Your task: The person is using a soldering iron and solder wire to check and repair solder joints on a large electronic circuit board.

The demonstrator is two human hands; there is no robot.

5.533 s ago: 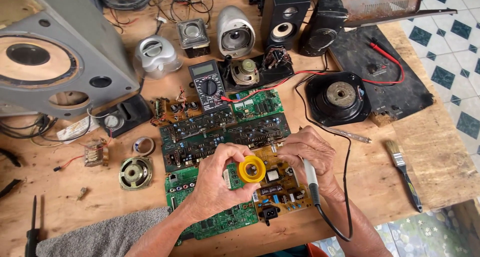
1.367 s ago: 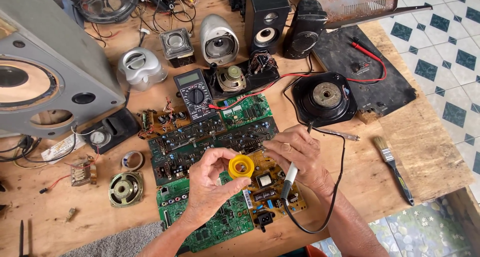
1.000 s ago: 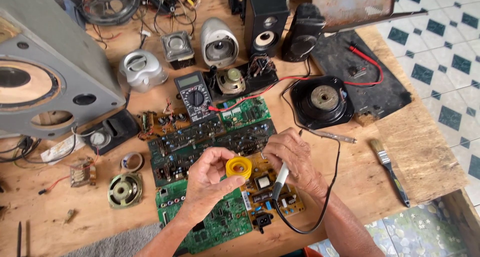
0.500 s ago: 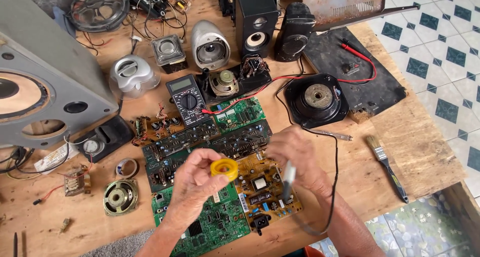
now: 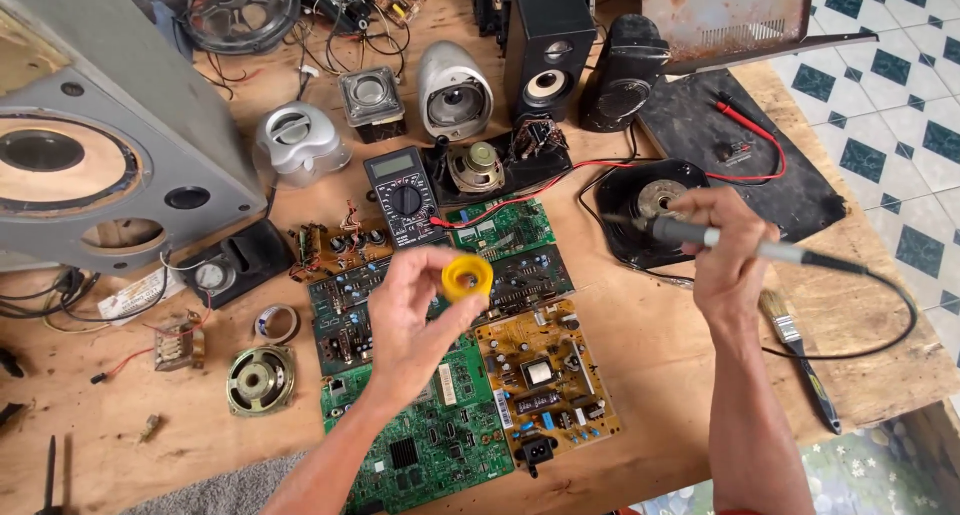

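Your left hand [image 5: 415, 320] is raised above the green circuit board [image 5: 425, 430], fingers pinching a small yellow spool [image 5: 467, 277], its hole facing up at you. Your right hand [image 5: 725, 250], right of that board, is clenched around a soldering iron [image 5: 730, 243]; its long axis runs level, tip pointing left toward the spool.

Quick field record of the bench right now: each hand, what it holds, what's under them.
Left hand: raised, fingers pinching a yellow spool
Right hand: gripping a soldering iron, tip pointing left, cord trailing right
Below hands: green circuit board, yellow circuit board
Nearby: multimeter, paintbrush
Surface: wooden table
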